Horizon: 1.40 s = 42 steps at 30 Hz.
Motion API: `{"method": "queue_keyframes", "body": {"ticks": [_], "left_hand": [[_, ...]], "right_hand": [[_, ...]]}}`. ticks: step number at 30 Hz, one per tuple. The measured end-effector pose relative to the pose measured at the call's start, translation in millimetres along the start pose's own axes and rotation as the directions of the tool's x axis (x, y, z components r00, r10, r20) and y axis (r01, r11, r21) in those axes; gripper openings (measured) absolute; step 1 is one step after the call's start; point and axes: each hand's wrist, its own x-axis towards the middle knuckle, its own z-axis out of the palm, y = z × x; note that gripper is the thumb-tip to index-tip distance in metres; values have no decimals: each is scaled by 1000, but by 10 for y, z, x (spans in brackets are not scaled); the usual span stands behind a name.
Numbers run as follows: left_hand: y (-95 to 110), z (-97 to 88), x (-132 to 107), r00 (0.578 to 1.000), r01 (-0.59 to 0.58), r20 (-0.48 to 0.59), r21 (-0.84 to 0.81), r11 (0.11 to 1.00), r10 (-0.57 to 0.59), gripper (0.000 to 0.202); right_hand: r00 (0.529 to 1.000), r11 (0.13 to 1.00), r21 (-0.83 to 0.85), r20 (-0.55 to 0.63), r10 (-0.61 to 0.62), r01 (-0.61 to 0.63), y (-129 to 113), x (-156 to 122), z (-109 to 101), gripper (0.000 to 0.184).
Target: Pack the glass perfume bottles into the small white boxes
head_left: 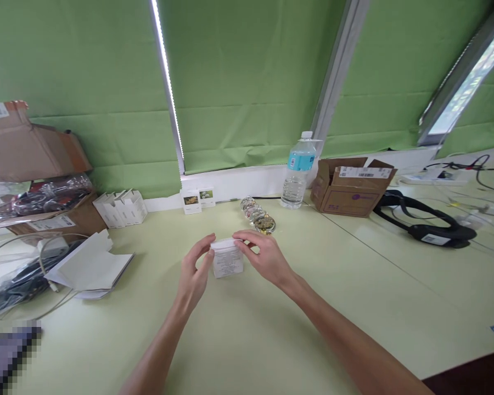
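Note:
A small white box (227, 260) with printed text on its side stands on the pale green table, held between both hands. My left hand (194, 271) grips its left side, thumb against the box and fingers curled over the top. My right hand (263, 257) holds the right side, fingers bent over the box's top flap. Just behind the box lies a row of small round glass jars (258, 214) with gold-coloured contents.
Two small picture boxes (198, 199) lean on the wall, white boxes (121, 208) to their left. Flat white cardboard (91, 267) lies left, beside bagged cables (12, 280) and an open carton (33, 164). A water bottle (298, 171), brown box (349, 185) and black headset (426, 222) stand right.

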Motion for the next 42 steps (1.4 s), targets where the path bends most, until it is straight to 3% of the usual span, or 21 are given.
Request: {"method": "queue_keyframes", "body": {"ticks": [10,16,23,28,31,33,36,39,42], "left_hand": [[-19,9,-11,995,-91,-35,163,982,98,24],[-104,-45,-27,966,-253,44,342,905,253,25],[-158,17,-52,939,-326,50,443,835,340,24],[10,83,-97,982,-133,-68,414,900,177,25],[90,87,-102,993,41,-116,217,975,-17,36],[97,79,-93,987,150,-60,-8,989,-150,41],[44,67,-80,959,281,97,-241,929,-265,57],[-33,48,-71,928,347,225,-227,910,-297,81],[-83,-5,-48,920,336,265,-160,928,-288,72]], "right_hand": [[999,995,-90,10,-42,42,64,-36,3,23],[993,971,-213,68,-92,105,53,-64,-41,25],[987,932,-336,128,-101,139,-9,-104,-23,31],[978,953,-287,148,148,-101,-13,-155,42,44],[939,975,-135,273,207,-176,-71,-190,58,38],[915,981,-14,356,187,-194,-145,-203,75,35],[894,969,91,415,171,-228,-255,-200,126,32],[891,966,62,403,207,-252,-270,-189,183,16],[897,967,-67,361,255,-248,-167,-184,204,13]]}}
